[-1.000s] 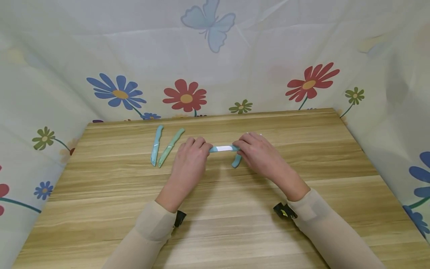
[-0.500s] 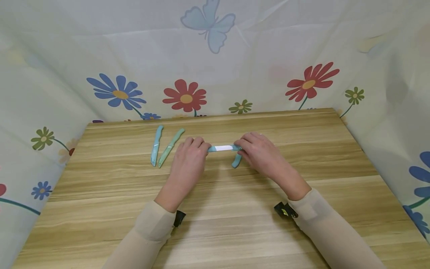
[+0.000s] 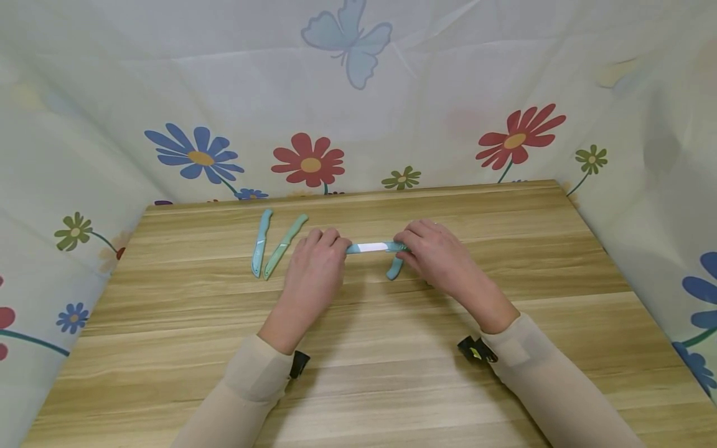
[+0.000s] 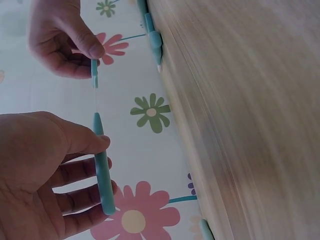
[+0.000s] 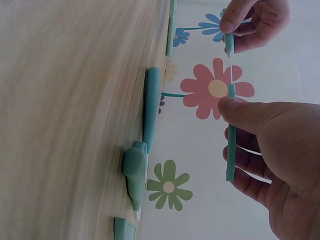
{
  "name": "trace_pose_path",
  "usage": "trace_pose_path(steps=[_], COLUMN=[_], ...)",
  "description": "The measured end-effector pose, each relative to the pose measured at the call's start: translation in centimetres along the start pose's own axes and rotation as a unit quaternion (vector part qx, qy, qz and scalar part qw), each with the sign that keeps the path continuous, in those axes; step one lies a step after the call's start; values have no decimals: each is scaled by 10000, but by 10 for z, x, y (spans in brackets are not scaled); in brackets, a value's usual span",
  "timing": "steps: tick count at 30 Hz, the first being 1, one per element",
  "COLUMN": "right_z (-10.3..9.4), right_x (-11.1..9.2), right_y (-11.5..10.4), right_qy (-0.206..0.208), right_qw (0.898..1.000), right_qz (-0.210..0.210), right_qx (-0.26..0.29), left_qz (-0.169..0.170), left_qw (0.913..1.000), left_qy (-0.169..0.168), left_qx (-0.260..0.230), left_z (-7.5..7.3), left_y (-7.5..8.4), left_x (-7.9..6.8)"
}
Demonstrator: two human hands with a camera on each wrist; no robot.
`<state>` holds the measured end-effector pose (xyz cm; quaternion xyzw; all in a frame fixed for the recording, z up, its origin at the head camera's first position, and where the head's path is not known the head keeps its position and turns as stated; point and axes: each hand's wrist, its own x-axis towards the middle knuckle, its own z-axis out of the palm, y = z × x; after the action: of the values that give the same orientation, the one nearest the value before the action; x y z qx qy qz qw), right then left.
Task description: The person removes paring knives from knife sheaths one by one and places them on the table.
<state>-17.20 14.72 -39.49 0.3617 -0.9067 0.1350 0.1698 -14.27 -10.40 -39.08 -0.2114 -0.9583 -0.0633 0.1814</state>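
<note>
Both hands hold a small knife level above the table, its white blade (image 3: 372,247) bare between them. My left hand (image 3: 316,267) pinches the teal handle (image 4: 104,175) between thumb and fingers. On the other side, my right hand (image 3: 441,260) grips a flat teal sheath (image 5: 231,145), which covers the tip end of the blade. Below the right hand a blue-teal handle (image 3: 394,267) lies on the table, the rest of that thing hidden by the hand. Left of the left hand lie a blue sheathed knife (image 3: 261,242) and a green sheathed knife (image 3: 285,246).
The wooden table (image 3: 358,386) ends at a flower-printed curtain (image 3: 437,93) on the back and sides. Low along the table in the right wrist view lie a rounded green piece (image 5: 133,172) and a green flat end (image 5: 124,230). Each wrist carries a black camera mount (image 3: 476,350).
My right hand has shifted slightly right, and more of the teal sheath shows beside its fingers. The left hand moved a touch left at first. The knives on the table have stayed put.
</note>
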Motion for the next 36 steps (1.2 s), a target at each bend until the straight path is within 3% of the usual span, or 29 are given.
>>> trace_pose_path(steps=[23, 36], right_z=[-1, -2], right_x=[-1, -2], right_y=[1, 2], right_qy=[113, -42], right_qw=[9999, 9998], right_qz=[-77, 122], right_qx=[33, -120], left_qz=[-157, -201], left_qw=[9996, 9994], left_qy=[-212, -267], left_qx=[53, 8], left_z=[0, 0], left_y=[1, 0], left_x=[0, -1])
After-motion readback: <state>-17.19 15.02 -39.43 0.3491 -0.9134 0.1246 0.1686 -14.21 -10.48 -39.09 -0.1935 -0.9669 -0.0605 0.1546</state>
